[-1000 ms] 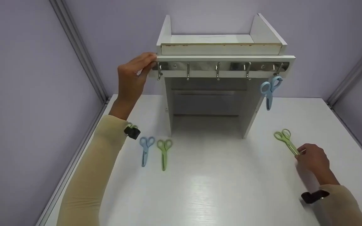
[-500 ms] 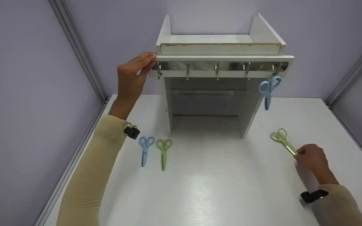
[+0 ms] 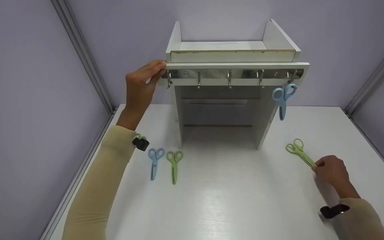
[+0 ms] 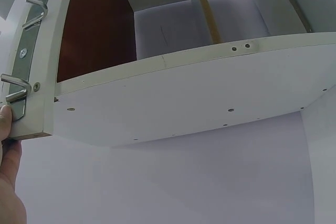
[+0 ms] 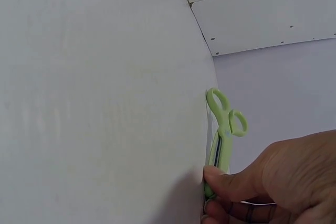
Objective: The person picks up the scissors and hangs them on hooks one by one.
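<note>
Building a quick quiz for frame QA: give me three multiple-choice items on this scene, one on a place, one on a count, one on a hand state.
1. Where is the hanging blue scissors?
A. leftmost hook
B. middle hook
C. rightmost hook

2. How many scissors lie flat on the table?
A. one
B. three
C. five

3. What is the right hand doing?
A. pinching the blade end of the green scissors
B. resting flat on the table
C. gripping the hook rail

Key:
1 C, it hangs at the right end of the hook rail.
2 B, a blue and green pair sits at the left and one green at the right.
3 A, fingers close on its tip in the right wrist view; the left hand touches the rail's left end.
</note>
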